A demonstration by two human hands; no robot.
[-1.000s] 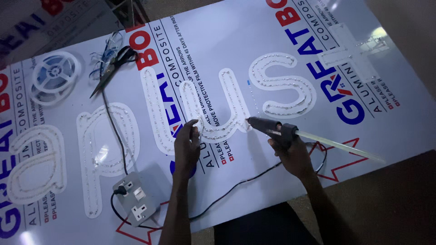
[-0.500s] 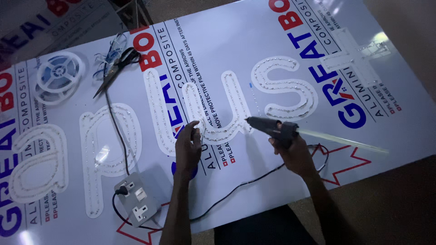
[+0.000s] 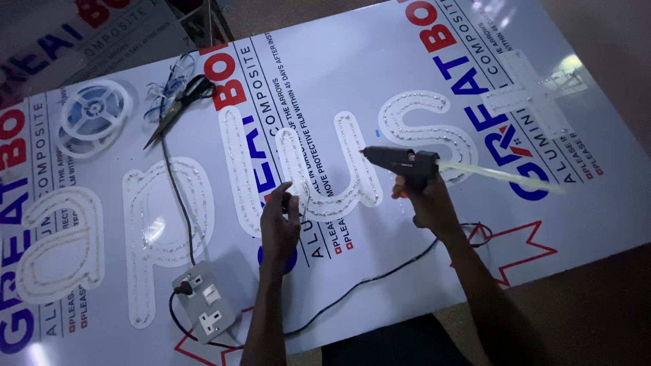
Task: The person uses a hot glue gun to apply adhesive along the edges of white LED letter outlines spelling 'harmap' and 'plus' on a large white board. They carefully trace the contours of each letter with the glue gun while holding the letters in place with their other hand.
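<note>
Just right of the frame's centre we see a dark glue gun (image 3: 400,161) with its nozzle pointing left and a pale glue stick (image 3: 502,174) jutting out of its back toward the right. Our right hand (image 3: 426,200) is closed around its handle, forearm running down to the lower right, holding the gun just above a white letter shape (image 3: 325,173) on the large printed sheet (image 3: 380,74). Our left hand (image 3: 279,224) sits left of it, fingers curled and pinched near a thin wire (image 3: 303,203) at the letter's edge; we cannot tell whether they grip it. A grey socket box (image 3: 205,310) lies lower left, scissors (image 3: 178,108) and a reel (image 3: 91,115) upper left.
</note>
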